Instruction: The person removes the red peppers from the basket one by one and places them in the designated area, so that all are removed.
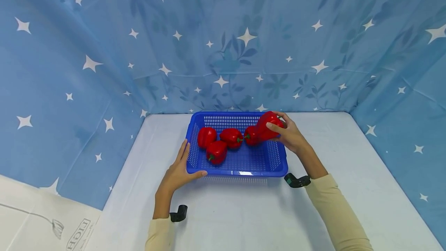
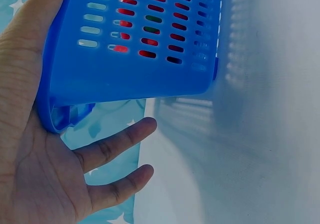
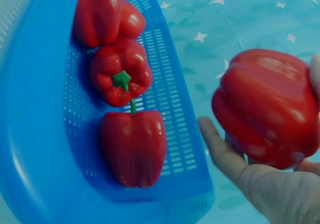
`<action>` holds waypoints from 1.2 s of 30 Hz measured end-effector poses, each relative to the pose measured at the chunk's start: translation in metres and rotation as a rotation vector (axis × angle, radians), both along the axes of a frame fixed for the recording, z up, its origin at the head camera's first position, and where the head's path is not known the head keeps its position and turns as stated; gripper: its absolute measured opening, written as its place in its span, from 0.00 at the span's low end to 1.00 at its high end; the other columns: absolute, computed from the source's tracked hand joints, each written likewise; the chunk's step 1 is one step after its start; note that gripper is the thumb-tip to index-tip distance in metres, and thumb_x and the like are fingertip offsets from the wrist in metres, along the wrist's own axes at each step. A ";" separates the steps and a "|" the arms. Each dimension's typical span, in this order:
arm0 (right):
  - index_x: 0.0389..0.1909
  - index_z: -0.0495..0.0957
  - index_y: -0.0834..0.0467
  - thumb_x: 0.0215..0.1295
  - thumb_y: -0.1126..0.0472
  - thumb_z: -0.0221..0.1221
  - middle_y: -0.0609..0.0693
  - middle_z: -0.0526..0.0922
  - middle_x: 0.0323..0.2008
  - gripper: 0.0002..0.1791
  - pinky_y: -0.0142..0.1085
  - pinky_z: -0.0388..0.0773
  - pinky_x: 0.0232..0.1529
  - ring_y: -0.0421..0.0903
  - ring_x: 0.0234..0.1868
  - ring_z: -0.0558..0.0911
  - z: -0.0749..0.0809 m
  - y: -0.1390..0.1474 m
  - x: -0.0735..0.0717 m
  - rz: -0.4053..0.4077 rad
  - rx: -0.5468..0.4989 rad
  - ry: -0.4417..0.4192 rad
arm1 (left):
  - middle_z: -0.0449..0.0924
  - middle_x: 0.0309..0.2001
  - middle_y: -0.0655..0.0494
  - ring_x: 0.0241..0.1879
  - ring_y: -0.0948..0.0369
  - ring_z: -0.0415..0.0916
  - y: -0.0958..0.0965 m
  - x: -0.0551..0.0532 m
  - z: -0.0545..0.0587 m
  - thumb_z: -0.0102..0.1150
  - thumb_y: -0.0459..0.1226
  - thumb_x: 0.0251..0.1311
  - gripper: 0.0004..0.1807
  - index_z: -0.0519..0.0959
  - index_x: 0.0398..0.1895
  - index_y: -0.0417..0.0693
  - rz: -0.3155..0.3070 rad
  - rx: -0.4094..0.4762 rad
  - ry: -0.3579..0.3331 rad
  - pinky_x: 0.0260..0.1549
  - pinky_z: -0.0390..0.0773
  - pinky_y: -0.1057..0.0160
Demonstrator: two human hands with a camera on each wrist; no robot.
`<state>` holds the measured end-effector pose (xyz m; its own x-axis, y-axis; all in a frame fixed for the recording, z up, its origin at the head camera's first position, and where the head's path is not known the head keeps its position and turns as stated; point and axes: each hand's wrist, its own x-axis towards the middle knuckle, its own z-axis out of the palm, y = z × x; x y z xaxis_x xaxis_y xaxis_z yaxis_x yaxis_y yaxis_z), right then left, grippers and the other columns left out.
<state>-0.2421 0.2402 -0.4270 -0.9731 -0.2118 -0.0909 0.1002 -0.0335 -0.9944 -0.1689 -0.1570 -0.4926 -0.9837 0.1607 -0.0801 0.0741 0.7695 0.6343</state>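
Note:
My right hand (image 1: 292, 136) holds a red bell pepper (image 1: 267, 126) over the right end of a blue plastic basket (image 1: 226, 172). In the right wrist view the held bell pepper (image 3: 267, 109) sits between the thumb and fingers. Inside the basket lie several more red bell peppers with green stems: one at the left (image 1: 206, 138), one in front (image 1: 216, 153), one in the middle (image 1: 231, 138) and one beside the held pepper (image 1: 250, 136). My left hand (image 1: 177, 175) rests against the basket's front left corner, thumb along the front rim; two straight fingers (image 2: 122, 140) extend off the basket.
The basket stands on a white tabletop (image 1: 237, 216), near its back edge. Blue curtains (image 1: 223, 42) with white stars hang behind and at both sides. Small black devices (image 1: 179, 213) are worn on both wrists.

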 end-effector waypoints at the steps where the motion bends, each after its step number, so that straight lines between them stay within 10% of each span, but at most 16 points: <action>1: 0.70 0.55 0.47 0.68 0.56 0.59 0.63 0.57 0.69 0.33 0.56 0.78 0.52 0.69 0.69 0.61 0.000 0.002 0.000 -0.012 -0.029 0.010 | 0.22 0.78 0.73 0.75 0.40 0.50 0.000 0.000 0.000 0.64 0.71 0.40 0.68 0.35 0.79 0.64 0.002 0.002 0.000 0.61 0.67 0.33; 12: 0.62 0.60 0.47 0.72 0.57 0.54 0.44 0.65 0.58 0.21 0.36 0.86 0.40 0.50 0.62 0.65 0.001 0.022 -0.001 -0.172 -0.226 0.038 | 0.24 0.79 0.71 0.75 0.40 0.50 0.001 -0.001 0.001 0.65 0.71 0.40 0.68 0.36 0.79 0.62 -0.004 0.014 0.002 0.61 0.66 0.33; 20: 0.71 0.51 0.49 0.67 0.55 0.61 0.45 0.58 0.67 0.37 0.29 0.84 0.40 0.50 0.71 0.56 -0.004 0.043 -0.004 -0.377 -0.256 -0.022 | 0.24 0.78 0.71 0.75 0.40 0.51 0.000 0.000 0.000 0.65 0.71 0.40 0.68 0.36 0.79 0.61 0.001 0.006 0.002 0.61 0.67 0.33; 28: 0.72 0.44 0.41 0.64 0.56 0.64 0.50 0.45 0.77 0.45 0.39 0.83 0.49 0.55 0.76 0.48 -0.024 0.060 -0.010 -0.438 -0.142 -0.122 | 0.23 0.79 0.71 0.75 0.40 0.50 -0.001 0.001 0.001 0.65 0.71 0.40 0.68 0.36 0.79 0.61 -0.001 0.001 0.009 0.61 0.66 0.33; 36: 0.74 0.36 0.45 0.64 0.55 0.64 0.51 0.40 0.78 0.50 0.54 0.61 0.70 0.54 0.78 0.45 -0.047 0.065 -0.012 -0.481 -0.099 -0.186 | 0.24 0.79 0.70 0.76 0.41 0.48 0.000 0.002 0.000 0.65 0.70 0.40 0.68 0.37 0.79 0.60 0.000 0.027 0.010 0.62 0.65 0.32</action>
